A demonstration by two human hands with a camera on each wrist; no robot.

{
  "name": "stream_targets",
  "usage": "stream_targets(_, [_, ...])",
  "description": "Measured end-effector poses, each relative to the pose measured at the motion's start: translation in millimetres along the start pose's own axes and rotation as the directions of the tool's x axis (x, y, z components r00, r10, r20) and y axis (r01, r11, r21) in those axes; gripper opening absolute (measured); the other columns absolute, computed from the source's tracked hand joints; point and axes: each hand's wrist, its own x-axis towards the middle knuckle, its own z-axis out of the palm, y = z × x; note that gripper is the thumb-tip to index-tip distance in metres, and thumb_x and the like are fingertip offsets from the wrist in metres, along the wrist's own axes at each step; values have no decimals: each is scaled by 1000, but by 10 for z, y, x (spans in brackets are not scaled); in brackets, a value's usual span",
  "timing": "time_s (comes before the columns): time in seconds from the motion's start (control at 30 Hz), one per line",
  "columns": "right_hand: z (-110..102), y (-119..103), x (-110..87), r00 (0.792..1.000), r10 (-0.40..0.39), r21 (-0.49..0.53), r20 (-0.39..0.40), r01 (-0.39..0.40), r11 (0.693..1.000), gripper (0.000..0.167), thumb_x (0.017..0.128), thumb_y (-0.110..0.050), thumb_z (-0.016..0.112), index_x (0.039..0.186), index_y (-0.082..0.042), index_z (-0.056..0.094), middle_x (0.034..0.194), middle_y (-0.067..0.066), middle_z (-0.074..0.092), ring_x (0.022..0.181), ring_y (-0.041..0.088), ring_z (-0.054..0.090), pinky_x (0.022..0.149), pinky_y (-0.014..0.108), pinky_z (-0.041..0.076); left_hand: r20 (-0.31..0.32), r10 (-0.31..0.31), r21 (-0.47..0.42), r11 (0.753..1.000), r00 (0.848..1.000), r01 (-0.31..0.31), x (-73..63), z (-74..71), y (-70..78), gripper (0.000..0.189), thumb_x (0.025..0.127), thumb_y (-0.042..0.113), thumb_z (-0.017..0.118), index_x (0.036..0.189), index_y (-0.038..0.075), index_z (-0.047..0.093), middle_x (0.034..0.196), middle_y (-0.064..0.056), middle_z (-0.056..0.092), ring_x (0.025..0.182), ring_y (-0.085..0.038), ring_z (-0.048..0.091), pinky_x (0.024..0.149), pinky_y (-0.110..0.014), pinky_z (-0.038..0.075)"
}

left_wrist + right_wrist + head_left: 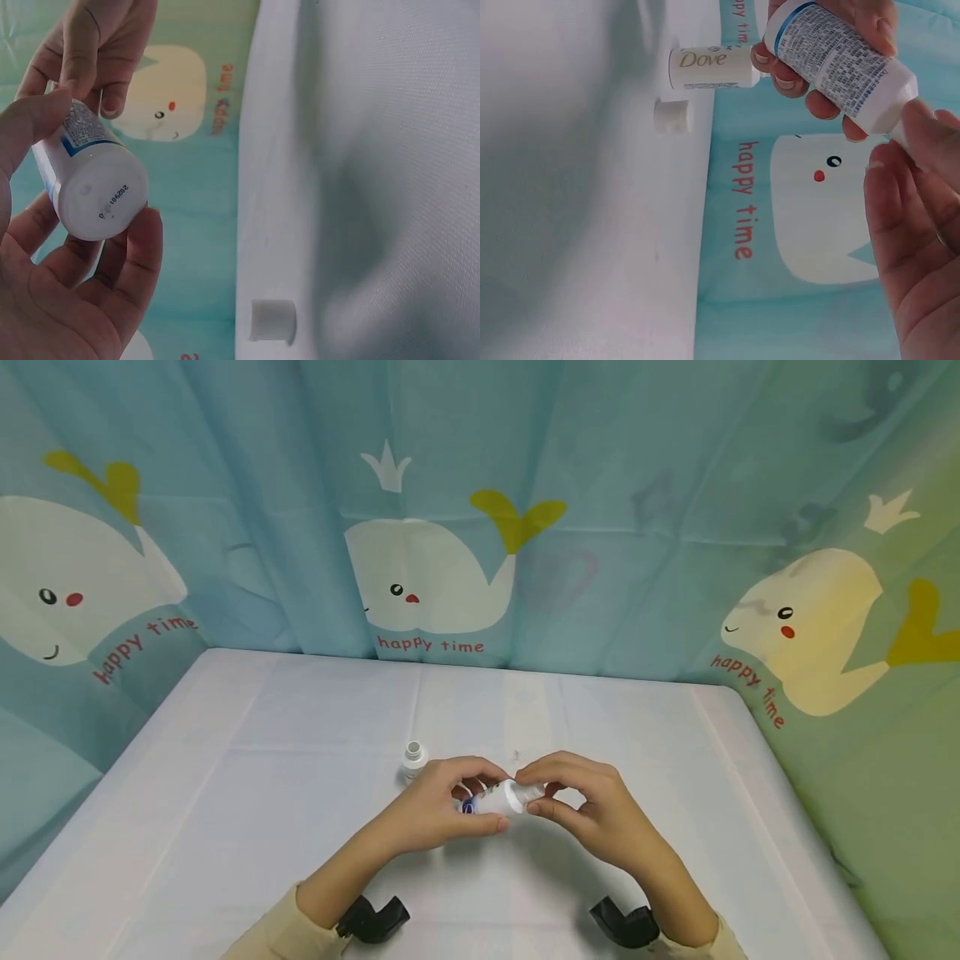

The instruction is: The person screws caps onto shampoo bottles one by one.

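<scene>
1. Bottle (495, 797), small, white and plastic, held up off the table between my two hands; it lies on a slant, its base toward my left and its narrow end toward my right.
2. My left hand (438, 810) is clamped round the body of this bottle, thumb on the near side and fingers curled along the far side.
3. My right hand (600, 810) pinches the narrow end between thumb and fingertips; they cover so much of it that I cannot tell whether it is a cap or a bare neck.
4. A label (86, 127) of dense fine print, edged with a blue band, wraps the body. The flat base (103, 193) carries black printed digits, partly unreadable.
5. Beyond my left hand, a white Dove bottle (709, 67) stands upright on the table, its mouth uncovered.
6. Just beside it, a small white cap (673, 117) sits on the table.
7. A white cloth (315, 827) covers the table. Beige sleeves (288, 931) end at my wrists, each with a curved black fitting (375, 920).
8. Behind hangs a blue-green curtain (622, 460) printed with white whales and red "happy time" lettering.
</scene>
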Motion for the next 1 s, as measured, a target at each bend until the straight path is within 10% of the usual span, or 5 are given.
stream_targets(1.0, [19,-5,-7,999,-2,-26,-51,1,1000,40,75,-2,84,111,-13,72,104,1,73,91,12,66,74,21,55,-1,1,-22,1000,1000,-1,5,14,1,39,80,35,84,115,25,70,102,12,68,93,-10,61,79,-28,54])
